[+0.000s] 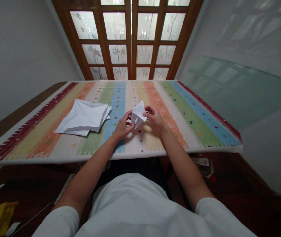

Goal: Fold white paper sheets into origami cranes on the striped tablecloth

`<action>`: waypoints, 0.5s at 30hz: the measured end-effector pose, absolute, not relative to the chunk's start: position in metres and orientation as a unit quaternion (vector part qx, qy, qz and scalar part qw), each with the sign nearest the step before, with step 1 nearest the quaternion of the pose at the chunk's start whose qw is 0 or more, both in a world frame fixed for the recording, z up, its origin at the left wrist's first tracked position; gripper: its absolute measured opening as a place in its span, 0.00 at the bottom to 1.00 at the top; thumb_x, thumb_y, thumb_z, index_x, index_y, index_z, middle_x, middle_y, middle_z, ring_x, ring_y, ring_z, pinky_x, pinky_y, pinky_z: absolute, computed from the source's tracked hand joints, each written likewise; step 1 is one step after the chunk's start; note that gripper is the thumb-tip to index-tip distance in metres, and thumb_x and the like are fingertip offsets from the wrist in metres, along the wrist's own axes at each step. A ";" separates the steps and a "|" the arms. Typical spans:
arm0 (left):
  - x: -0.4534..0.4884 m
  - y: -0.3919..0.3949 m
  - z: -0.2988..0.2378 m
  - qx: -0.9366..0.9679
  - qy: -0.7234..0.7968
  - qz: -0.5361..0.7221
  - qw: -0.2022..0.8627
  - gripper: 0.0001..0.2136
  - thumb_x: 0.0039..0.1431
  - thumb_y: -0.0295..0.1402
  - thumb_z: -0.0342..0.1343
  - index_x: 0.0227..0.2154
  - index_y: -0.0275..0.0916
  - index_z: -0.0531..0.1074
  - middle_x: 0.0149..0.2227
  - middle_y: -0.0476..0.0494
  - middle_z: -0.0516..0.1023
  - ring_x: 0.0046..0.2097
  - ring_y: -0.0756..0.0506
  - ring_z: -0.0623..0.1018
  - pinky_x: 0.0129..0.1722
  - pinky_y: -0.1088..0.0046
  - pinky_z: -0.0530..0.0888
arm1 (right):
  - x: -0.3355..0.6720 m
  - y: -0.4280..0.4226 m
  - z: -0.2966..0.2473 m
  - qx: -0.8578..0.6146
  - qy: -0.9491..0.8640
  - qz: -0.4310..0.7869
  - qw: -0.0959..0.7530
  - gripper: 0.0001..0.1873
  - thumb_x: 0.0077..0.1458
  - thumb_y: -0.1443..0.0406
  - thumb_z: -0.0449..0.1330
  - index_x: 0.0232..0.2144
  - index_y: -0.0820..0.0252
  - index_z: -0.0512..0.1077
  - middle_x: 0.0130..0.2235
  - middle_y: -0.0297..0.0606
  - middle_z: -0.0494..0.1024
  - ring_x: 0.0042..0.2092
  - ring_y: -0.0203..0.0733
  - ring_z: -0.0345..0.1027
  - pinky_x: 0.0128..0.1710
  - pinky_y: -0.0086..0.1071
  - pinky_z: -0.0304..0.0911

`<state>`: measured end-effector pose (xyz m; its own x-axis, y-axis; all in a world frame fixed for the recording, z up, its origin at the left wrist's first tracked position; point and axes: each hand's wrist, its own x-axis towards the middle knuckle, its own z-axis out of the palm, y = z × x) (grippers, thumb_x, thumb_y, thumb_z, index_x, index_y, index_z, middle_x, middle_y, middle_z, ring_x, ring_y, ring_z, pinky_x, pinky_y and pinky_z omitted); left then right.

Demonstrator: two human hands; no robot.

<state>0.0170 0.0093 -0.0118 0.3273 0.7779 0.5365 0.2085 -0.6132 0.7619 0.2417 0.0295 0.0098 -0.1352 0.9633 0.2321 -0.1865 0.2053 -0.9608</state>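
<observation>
A small piece of folded white paper [138, 114] is held up just above the striped tablecloth, between both hands. My left hand [125, 125] grips its left and lower edge between thumb and fingers. On the opposite side, my right hand [154, 118] pinches the paper's right edge, thumb in front. The paper has a pointed top and looks partly opened out, with a fold facing me. Off to the left lies a stack of creased white paper sheets [84, 114], their corners overlapping unevenly.
The table [204, 149] wears a cloth with coloured stripes and small motifs. Beyond its far edge stand wooden doors [131, 42] with patterned glass panes. Walls flank both sides. A yellow object [0, 215] sits on the floor at lower left.
</observation>
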 end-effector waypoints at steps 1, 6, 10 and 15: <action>0.017 0.010 -0.012 0.757 0.326 0.482 0.296 0.33 0.60 0.28 0.63 0.68 0.45 0.69 0.55 0.37 0.81 0.47 0.45 0.81 0.35 0.76 0.80 | 0.243 0.028 0.011 -0.357 -0.544 0.522 0.552 0.28 0.39 0.50 0.80 0.39 0.50 0.75 0.44 0.35 0.81 0.46 0.47 0.75 0.47 0.37 0.72; 0.016 0.012 -0.013 0.751 0.329 0.494 0.289 0.30 0.63 0.30 0.62 0.68 0.43 0.69 0.58 0.34 0.80 0.48 0.44 0.81 0.35 0.77 0.81 | 0.246 0.023 0.018 -0.368 -0.516 0.561 0.533 0.25 0.47 0.44 0.75 0.41 0.49 0.77 0.44 0.37 0.81 0.46 0.46 0.75 0.45 0.36 0.74; 0.016 0.011 -0.013 0.757 0.325 0.494 0.278 0.30 0.64 0.30 0.62 0.69 0.44 0.69 0.59 0.34 0.79 0.49 0.44 0.81 0.37 0.76 0.82 | 0.246 0.022 0.020 -0.393 -0.486 0.577 0.526 0.18 0.55 0.46 0.69 0.39 0.50 0.77 0.41 0.36 0.82 0.43 0.44 0.76 0.39 0.33 0.71; 0.018 0.011 -0.013 0.763 0.306 0.495 0.280 0.28 0.64 0.31 0.64 0.67 0.46 0.70 0.61 0.35 0.78 0.50 0.44 0.81 0.37 0.76 0.83 | 0.244 0.025 0.014 -0.417 -0.508 0.575 0.487 0.14 0.55 0.50 0.69 0.36 0.52 0.80 0.39 0.37 0.83 0.42 0.45 0.76 0.36 0.32 0.68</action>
<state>0.0183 0.0108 -0.0133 0.3224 0.7442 0.5850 0.1892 -0.6562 0.7305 0.2440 0.0253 0.0137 -0.1773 0.9840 0.0151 -0.1362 -0.0093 -0.9906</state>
